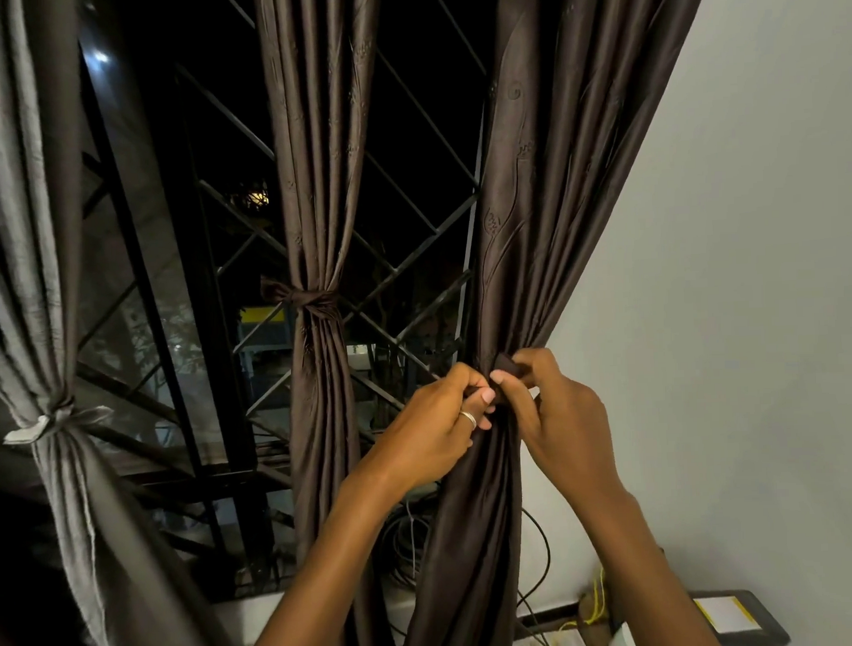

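Curtain [532, 232], dark brown, gathered tight

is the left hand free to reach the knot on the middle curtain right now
Likely not at once: the left hand grips the band on the right curtain. The way to the middle curtain's knot looks open once it lets go.

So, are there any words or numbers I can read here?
None can be read.
Label on the box: yellow and white, too blurred to read.
Yellow board outside: no letters show.
The curtain held by the left hand and right hand: only a pattern, no words.
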The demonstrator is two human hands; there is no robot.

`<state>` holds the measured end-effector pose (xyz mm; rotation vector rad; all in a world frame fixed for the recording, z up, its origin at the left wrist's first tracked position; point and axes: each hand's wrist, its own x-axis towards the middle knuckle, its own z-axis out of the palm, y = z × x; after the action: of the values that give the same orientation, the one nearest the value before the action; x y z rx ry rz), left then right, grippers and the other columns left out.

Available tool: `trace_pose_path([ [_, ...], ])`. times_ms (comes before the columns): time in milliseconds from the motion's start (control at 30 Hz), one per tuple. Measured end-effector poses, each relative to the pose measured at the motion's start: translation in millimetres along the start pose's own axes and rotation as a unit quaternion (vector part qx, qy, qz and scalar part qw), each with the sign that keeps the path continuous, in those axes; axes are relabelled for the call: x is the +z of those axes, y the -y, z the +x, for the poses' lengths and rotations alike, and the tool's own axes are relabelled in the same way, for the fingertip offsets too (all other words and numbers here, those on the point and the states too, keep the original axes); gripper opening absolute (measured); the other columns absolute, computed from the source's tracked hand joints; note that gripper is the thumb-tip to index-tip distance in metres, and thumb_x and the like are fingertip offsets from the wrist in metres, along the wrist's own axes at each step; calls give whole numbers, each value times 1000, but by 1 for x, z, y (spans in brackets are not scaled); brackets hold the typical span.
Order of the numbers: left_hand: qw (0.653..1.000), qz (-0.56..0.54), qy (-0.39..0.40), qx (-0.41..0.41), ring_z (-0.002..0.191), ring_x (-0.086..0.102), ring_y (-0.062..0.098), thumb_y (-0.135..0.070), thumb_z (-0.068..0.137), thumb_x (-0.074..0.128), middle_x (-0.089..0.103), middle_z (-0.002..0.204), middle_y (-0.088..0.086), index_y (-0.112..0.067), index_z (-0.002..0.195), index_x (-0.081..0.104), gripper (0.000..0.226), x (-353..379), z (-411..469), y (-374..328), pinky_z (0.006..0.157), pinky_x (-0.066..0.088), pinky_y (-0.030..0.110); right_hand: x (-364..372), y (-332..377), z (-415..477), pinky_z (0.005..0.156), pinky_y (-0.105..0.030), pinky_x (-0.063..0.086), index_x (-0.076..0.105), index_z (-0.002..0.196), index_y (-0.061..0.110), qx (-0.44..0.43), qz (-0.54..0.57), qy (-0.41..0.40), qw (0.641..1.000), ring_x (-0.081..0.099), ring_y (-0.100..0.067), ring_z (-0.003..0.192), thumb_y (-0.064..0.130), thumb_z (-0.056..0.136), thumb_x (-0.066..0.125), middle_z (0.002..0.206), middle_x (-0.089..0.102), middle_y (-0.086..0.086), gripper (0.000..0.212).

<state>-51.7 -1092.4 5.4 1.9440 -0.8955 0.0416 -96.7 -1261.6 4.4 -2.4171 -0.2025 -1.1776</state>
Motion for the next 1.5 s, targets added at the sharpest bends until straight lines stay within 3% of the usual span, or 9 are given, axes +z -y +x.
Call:
trace_pose_path([
  [133, 1000, 4, -22, 6, 93, 68, 4, -36, 106, 42, 67, 102, -7, -24, 109, 51, 15, 3, -2, 2, 78, 61, 36, 5, 6, 4, 46, -24, 46, 40, 111, 27, 10, 8, -44, 999, 56, -7, 48, 37, 95, 68, 66, 60, 12, 33],
  [300, 999, -9, -52, 7, 92, 67, 3, -33, 105, 46, 66, 101, -4, -20, 110, 53, 15, 1, -3, 1, 82, 61, 32, 11, 3, 3, 59, -32, 57, 69, 105, 22, -33, -17, -47, 998, 67, -11, 67, 32, 99, 65, 84, 74, 6, 12],
  [500, 996, 6, -91, 20, 85, 67, 2, -31, 106, 47, 65, 96, -3, -17, 107, 55, 16, -2, -1, 1, 78, 60, 25, 9, 6, -2, 63, -28, 52, 70, 109, 23, -25, -3, 74, 997, 56, -9, 76, 32, 95, 45, 95, 57, 8, 31],
  [633, 990, 73, -120, 29, 81, 65, 6, -35, 105, 46, 62, 94, -6, -21, 102, 54, 16, 2, 3, 9, 72, 58, 30, 11, 7, -5, 61, -29, 53, 61, 102, 20, -10, -37, 152, 988, 50, -10, 78, 37, 83, 53, 105, 41, 8, 26],
  [700, 985, 102, -131, 36, 78, 61, 4, -34, 105, 47, 60, 92, -8, -21, 100, 54, 15, 6, 3, 10, 67, 51, 22, 14, 4, -7, 60, -27, 52, 57, 100, 19, -8, -42, 159, 986, 48, -11, 80, 41, 84, 59, 107, 36, 7, 28],
  [833, 982, 121, -140, 47, 77, 58, 4, -33, 105, 48, 60, 88, -8, -20, 98, 56, 16, 11, 2, 7, 65, 48, 21, 22, -3, -5, 62, -21, 48, 63, 101, 11, -10, -85, 130, 988, 44, -11, 83, 31, 87, 74, 106, 37, 3, 27],
  [1067, 976, 166, -140, 21, 77, 61, 10, -36, 105, 45, 64, 90, -6, -20, 97, 53, 19, 7, 5, 5, 64, 50, 30, 21, -1, -7, 65, -22, 50, 66, 101, 8, -40, -64, 102, 992, 50, -10, 80, 22, 98, 61, 107, 47, -2, 15],
  [1267, 982, 130, -136, -5, 73, 60, 6, -34, 105, 46, 62, 83, -8, -22, 97, 53, 16, 3, 8, 4, 62, 48, 25, 16, -1, -13, 66, -31, 59, 63, 119, 16, -33, -41, 66, 996, 67, -16, 83, 26, 99, 64, 112, 64, 0, 22],
  [1500, 985, 32, -167, -12, 75, 66, 6, -33, 103, 53, 67, 84, -7, -18, 100, 62, 18, 11, 8, 11, 69, 58, 36, 18, -2, -24, 72, -28, 61, 74, 106, 11, -53, -56, -31, 997, 72, -17, 88, 17, 94, 72, 117, 70, -4, 13],
])
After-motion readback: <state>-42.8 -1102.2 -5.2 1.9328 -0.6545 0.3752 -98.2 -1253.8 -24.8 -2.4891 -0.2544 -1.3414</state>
